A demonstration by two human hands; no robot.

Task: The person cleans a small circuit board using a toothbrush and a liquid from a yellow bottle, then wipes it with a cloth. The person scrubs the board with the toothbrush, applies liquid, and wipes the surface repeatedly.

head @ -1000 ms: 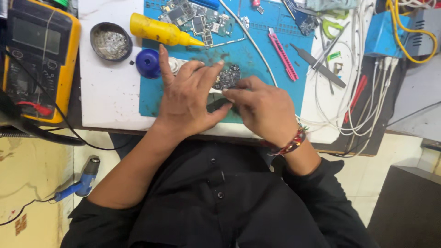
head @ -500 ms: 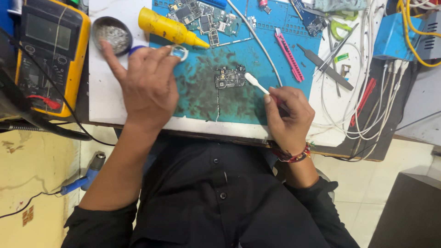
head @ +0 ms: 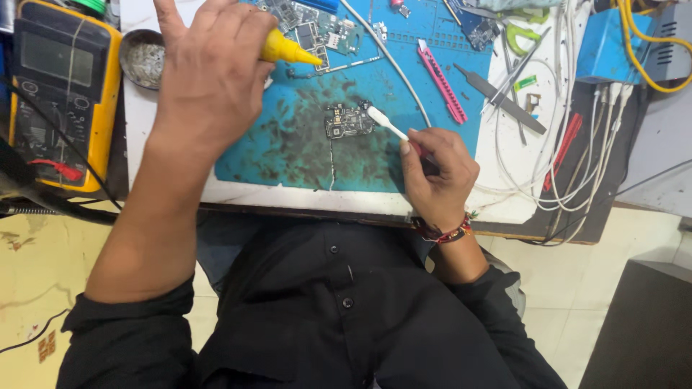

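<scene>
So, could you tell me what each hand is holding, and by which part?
The left hand wraps the body of a yellow squeeze bottle, nozzle free. The right hand pinches a white-tipped brush by its handle end.

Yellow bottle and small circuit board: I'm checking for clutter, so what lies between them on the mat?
In the head view, only stained blue mat lies between the yellow bottle and the small circuit board, apart from a thin metal strip.

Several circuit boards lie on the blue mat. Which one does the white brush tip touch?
The small dark circuit board lying alone mid-mat, at the tip of the white brush held by the right hand. The other boards cluster at the mat's top edge.
</scene>
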